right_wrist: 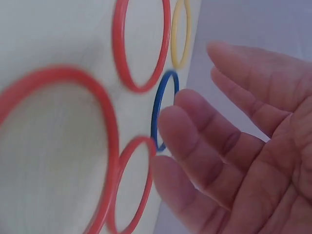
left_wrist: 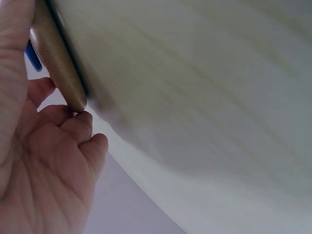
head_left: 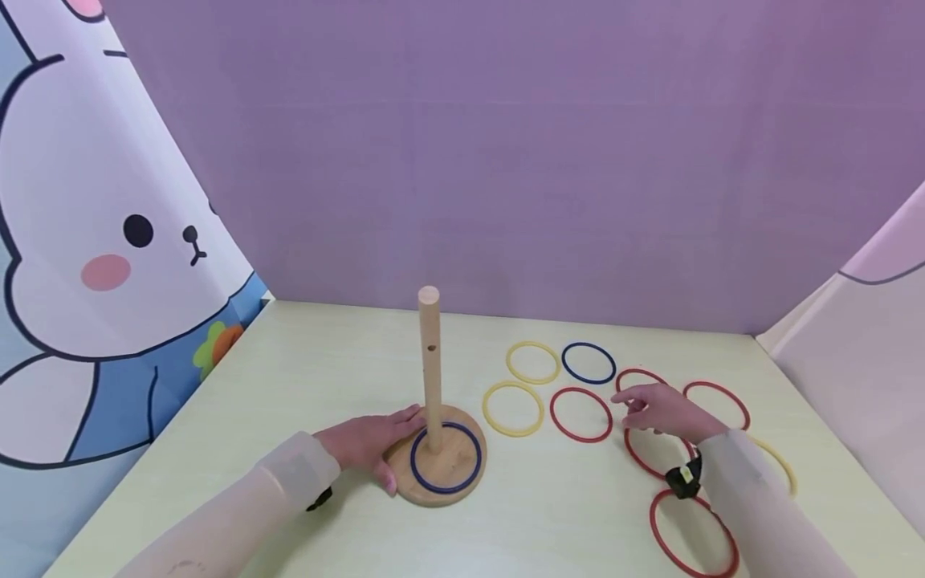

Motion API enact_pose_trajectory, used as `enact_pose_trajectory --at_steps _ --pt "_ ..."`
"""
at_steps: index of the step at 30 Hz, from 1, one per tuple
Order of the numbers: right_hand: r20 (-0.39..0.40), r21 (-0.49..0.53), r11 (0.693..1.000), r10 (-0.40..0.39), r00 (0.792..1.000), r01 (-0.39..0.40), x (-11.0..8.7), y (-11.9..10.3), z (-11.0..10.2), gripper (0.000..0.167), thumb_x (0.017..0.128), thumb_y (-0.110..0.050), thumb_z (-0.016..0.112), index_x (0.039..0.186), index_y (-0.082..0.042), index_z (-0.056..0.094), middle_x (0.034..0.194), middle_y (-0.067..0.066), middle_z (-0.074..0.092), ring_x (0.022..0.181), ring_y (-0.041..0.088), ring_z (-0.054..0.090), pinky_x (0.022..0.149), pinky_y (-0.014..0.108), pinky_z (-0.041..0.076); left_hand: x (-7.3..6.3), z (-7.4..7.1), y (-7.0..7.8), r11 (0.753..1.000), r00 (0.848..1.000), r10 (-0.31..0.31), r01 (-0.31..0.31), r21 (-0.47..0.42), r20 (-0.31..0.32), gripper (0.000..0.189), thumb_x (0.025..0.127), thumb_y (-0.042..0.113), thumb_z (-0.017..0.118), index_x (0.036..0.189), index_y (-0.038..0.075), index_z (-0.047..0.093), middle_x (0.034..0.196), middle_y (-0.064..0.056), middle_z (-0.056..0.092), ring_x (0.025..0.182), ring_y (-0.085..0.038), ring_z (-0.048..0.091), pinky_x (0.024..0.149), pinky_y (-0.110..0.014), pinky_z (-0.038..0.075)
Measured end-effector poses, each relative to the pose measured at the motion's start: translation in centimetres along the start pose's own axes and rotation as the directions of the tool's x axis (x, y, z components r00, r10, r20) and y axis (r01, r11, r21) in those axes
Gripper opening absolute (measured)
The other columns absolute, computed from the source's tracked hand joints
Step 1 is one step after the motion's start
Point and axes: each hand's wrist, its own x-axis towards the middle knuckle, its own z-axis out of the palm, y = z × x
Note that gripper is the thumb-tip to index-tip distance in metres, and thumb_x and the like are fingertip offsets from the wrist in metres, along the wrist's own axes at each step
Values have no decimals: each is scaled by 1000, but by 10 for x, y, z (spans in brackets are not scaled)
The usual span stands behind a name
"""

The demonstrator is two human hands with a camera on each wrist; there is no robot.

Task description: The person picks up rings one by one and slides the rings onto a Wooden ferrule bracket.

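Note:
My left hand point(head_left: 368, 441) holds the left edge of a round wooden base point(head_left: 455, 461), thumb at its front and fingers at the rear; the left wrist view shows fingertips curled at the rim point(left_wrist: 66, 73). From this base rises an upright wooden post point(head_left: 431, 377). A blue ring point(head_left: 444, 490) lies around the post's foot. My right hand point(head_left: 661, 409) hovers above the red rings, fingers loosely bent and apart, nothing between them. Below it are a red ring point(head_left: 627, 445) and, partly hidden behind it, another red ring point(head_left: 636, 370).
Left of my right hand lie a red ring point(head_left: 587, 441), a blue ring point(head_left: 591, 382), a near yellow ring point(head_left: 516, 435) and a far yellow ring point(head_left: 507, 357). Further red rings point(head_left: 652, 530) and a yellow ring point(head_left: 792, 482) lie around my right forearm. A purple cloth point(head_left: 506, 177) stands behind the table.

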Motion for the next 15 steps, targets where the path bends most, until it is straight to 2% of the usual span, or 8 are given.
enact_pose_trajectory --at_steps 8,15 --pt "-90 -91 995 -34 995 26 -10 26 -12 33 84 -8 69 114 5 66 87 4 66 77 18 57 66 32 50 0 0 0 1000 1000 8 -8 7 -6 106 63 37 85 149 6 32 155 -19 23 129 -42 42 103 -51 37" --pt "-112 -136 989 47 993 -63 -16 39 -20 25 84 -5 68 107 6 69 95 13 68 77 19 58 65 32 50 -1 1 0 1000 1000 9 -9 11 -4 106 63 40 84 149 6 32 155 -19 23 129 -41 41 103 -51 37"
